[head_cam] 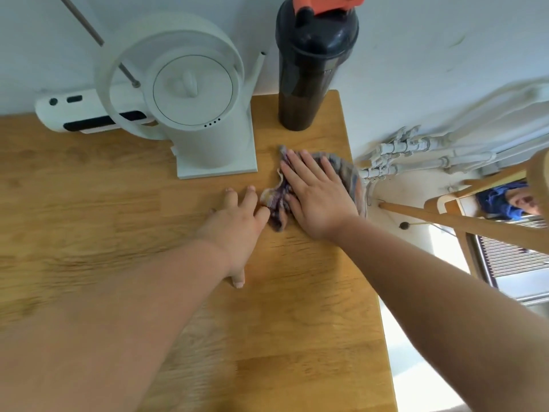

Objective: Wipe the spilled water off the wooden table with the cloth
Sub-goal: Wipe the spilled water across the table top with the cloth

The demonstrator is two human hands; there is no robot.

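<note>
Pale wall backed the wooden tabletop [89,203], carrying a white fan [190,93] and dark shaker bottle [309,72] at the far edge. Right hand [318,197] pressed flat, fingers spread, on the crumpled cloth [276,203] near the right edge; left hand [234,221] lay open beside it. No writing was readable.

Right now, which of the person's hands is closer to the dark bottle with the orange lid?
The right hand. It lies flat on the cloth, just in front of the bottle. The left hand rests on the table, farther left and nearer the person.
</note>
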